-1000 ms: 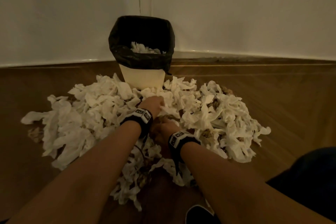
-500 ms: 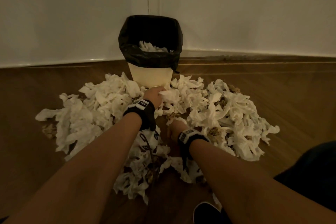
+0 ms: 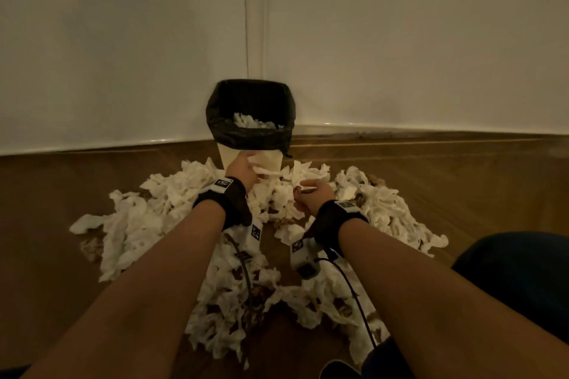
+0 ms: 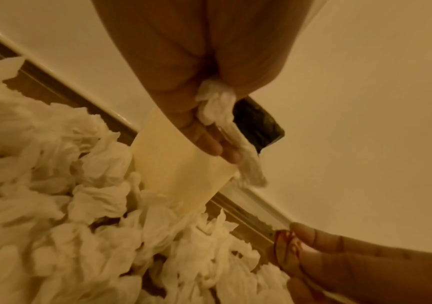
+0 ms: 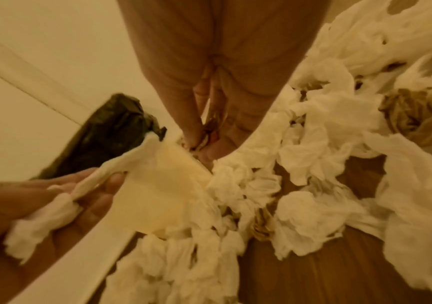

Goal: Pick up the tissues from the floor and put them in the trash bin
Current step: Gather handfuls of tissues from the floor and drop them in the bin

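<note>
White tissue (image 4: 222, 111) now lifted off the floor pile (image 3: 172, 209), pinched in left hand (image 3: 243, 169) just below trash bin (image 3: 251, 132); right hand (image 3: 314, 194) has risen, clamped on a brown scrap. Drop comes next

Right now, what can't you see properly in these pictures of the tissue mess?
- Trash bin: the head view looks in at a slant, so the black liner hides how full it is below the top tissues.
- Right hand: it pinches something small and brownish; the right wrist view is too blurred to name it.
- Tissue pile: both forearms cover its near middle in the head view.
- Left hand: the white tissue it grips is motion-blurred.
</note>
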Motion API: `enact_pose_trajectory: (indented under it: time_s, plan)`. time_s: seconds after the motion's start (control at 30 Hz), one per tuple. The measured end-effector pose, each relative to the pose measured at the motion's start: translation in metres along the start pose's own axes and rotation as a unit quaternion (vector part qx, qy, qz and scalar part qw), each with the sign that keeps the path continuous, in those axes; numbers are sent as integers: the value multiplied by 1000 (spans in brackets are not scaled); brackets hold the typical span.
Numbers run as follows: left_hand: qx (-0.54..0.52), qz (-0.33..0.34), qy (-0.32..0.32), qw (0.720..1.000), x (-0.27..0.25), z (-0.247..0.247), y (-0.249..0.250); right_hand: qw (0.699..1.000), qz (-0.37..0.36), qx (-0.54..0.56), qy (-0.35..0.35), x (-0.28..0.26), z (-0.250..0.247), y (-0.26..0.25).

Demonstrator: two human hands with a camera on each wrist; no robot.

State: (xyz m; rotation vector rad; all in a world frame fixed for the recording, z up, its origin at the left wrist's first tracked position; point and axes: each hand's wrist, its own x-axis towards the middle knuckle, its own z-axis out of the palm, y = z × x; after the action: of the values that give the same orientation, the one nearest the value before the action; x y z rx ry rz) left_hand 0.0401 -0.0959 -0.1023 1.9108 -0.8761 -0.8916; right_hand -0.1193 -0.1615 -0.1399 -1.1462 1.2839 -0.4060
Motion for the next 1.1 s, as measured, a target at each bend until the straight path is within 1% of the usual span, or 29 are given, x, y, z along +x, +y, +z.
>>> enact_pose_trajectory:
  time_s: [0.1, 0.2, 0.27, 0.33, 0.37, 0.43, 0.57, 0.6, 0.7, 0.77, 0.83, 0.9, 0.97, 1.03, 1.1]
  plan:
    - [-42, 18, 44, 998, -5, -6, 19, 998, -27, 49, -5, -7, 0, -29]
    - [-34, 58, 91, 994, -6, -16, 38, 995, -75, 66, -15, -13, 1, -63]
    - [-37, 76, 98, 992, -3, -23, 51, 991, -104, 82, -14, -18, 4, -87]
    - [-56, 82, 91, 991, 3, -29, 65, 988, -122, 92, -10, -23, 8, -110]
    - [-51, 78, 92, 991, 7, -33, 71, 987, -130, 96, -8, -25, 10, -121]
    - [-6, 79, 111, 991, 15, -41, 81, 984, -151, 96, -4, -26, 13, -139]
    - [28, 159, 177, 971, 30, -55, 90, 983, -173, 67, 5, -20, 16, -169]
    - [39, 170, 179, 968, 35, -60, 91, 982, -177, 64, 9, -17, 17, -174]
    - [63, 196, 148, 967, 47, -72, 96, 980, -184, 68, 19, -2, 17, -186]
    - [61, 190, 172, 965, 55, -77, 97, 981, -182, 54, 30, 10, 20, -186]
    - [58, 172, 208, 961, 61, -75, 91, 984, -174, 8, 40, 21, 24, -178]
    - [59, 157, 213, 963, 67, -72, 83, 985, -163, -38, 39, 30, 28, -168]
    - [61, 142, 207, 966, 72, -69, 77, 985, -159, -54, 44, 36, 33, -162]
    - [42, 134, 206, 968, 77, -66, 76, 986, -160, -26, 47, 42, 39, -162]
    - [38, 131, 205, 969, 81, -66, 79, 987, -154, 23, 33, 47, 42, -164]
